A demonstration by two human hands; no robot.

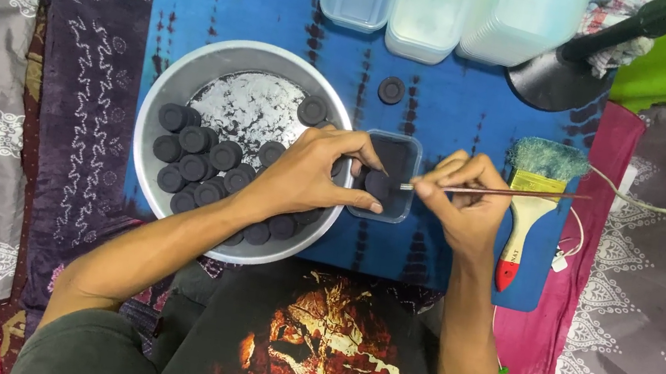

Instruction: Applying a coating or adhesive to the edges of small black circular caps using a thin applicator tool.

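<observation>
Left hand (313, 175) pinched a black disc (377, 185) over a small tub (395, 213); right hand (463, 198) gripped a thin brush (495, 192), touching the disc. Metal bowl (184, 75) crowded the left hand's outer side; clear boxes (426, 18) stood beyond the fingertips.

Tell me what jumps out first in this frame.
At centre, the left hand holds a small black disc over a little clear tub while the right hand touches a thin brush to it. Left of them, a round metal bowl on the blue cloth holds many more black discs. A wide paintbrush with a red-tipped handle lies at the right.
</observation>
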